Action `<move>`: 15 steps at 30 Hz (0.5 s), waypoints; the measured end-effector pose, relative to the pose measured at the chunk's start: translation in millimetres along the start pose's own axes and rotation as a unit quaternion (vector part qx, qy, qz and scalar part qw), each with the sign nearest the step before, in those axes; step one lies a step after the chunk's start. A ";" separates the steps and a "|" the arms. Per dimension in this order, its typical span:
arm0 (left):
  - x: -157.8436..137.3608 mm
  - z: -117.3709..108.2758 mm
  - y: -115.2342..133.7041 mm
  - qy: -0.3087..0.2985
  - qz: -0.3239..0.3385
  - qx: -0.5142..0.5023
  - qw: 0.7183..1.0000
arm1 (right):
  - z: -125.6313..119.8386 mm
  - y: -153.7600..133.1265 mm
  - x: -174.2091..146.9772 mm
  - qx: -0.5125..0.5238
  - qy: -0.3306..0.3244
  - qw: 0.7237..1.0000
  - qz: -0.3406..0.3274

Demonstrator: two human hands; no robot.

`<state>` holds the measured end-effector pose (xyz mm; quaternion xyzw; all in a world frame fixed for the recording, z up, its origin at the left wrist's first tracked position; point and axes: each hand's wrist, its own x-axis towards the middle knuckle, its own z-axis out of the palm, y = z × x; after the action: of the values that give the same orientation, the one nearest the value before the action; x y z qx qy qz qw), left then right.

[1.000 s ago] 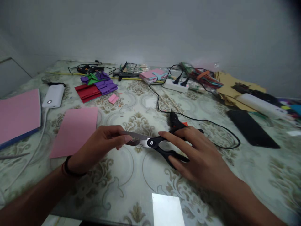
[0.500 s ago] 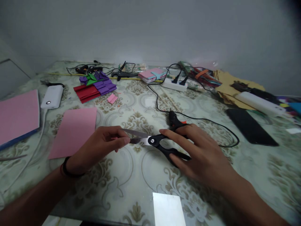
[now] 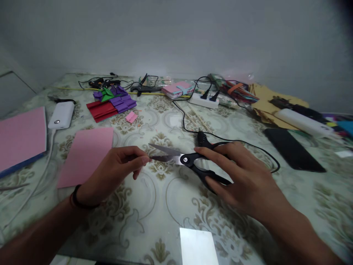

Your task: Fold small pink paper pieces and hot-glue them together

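Note:
My right hand (image 3: 242, 176) has its fingers in the handles of black-handled scissors (image 3: 185, 159), whose blades are parted and point left. My left hand (image 3: 125, 163) is pinched, thumb against forefinger, close to the blade tips; whatever lies between the fingertips is too small or hidden to make out. Behind my left wrist a pink sheet of paper (image 3: 85, 154) lies flat on the table. A black glue gun (image 3: 203, 140) rests just beyond my right hand, partly covered by it.
Left are a white power bank (image 3: 61, 115) with its cable and a pink pad (image 3: 22, 136). Folded red paper (image 3: 102, 110) and purple paper (image 3: 123, 103) lie farther back, near a small pink scrap (image 3: 131, 117). A power strip (image 3: 204, 100) and a black phone (image 3: 293, 149) are at the right.
The scissors in my right hand have moved slightly right, away from my left fingers, and more of the blades shows. My left hand has barely shifted and stays pinched.

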<state>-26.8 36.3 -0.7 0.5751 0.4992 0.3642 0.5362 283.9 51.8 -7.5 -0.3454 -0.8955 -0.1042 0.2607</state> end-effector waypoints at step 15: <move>-1.9 18.9 -0.9 -0.049 -0.034 -0.052 0.997 | 16.2 -26.5 4.2 0.025 0.043 0.998 0.027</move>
<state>-9.4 29.6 -4.3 0.5466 0.4720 0.3426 0.6009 257.1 40.5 -19.0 -0.3576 -0.8763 -0.0890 0.3102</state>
